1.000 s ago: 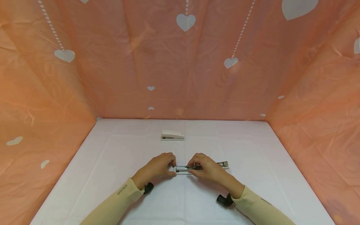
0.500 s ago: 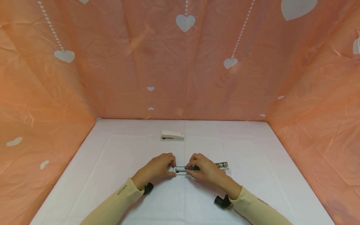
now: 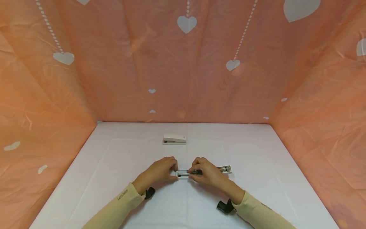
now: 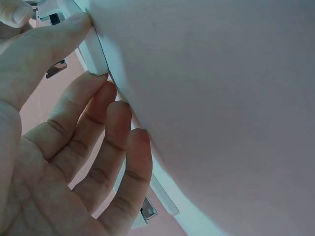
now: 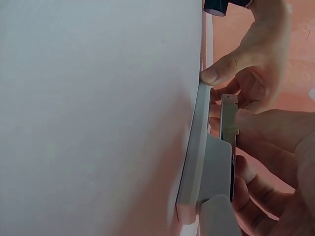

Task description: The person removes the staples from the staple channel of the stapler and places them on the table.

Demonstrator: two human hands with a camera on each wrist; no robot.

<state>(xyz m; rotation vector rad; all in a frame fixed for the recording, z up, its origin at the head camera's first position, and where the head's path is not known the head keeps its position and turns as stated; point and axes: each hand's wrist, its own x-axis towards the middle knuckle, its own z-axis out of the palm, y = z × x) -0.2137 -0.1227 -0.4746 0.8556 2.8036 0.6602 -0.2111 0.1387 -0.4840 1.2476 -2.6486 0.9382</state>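
An opened white stapler (image 3: 184, 174) lies on the table, its top cover (image 3: 226, 169) swung back to the right. My left hand (image 3: 158, 170) holds the stapler's left end, thumb on the near side of the base (image 5: 197, 147) and fingers on the far side. My right hand (image 3: 210, 173) pinches the metal staple magazine (image 5: 229, 118) over the base with thumb and fingers. In the right wrist view the magazine stands slightly apart from the base at its front end. Whether staples lie inside is not visible.
Behind the hands a second white stapler (image 3: 174, 139) stands closed on the white-covered table (image 3: 114, 152). Orange curtains (image 3: 188, 79) with pale hearts enclose the back and both sides. Each wrist wears a small black camera (image 3: 225, 206).
My right hand has shifted slightly left along the stapler, keeping its pinch on the magazine. My left hand keeps its hold. The head view has drifted a little.
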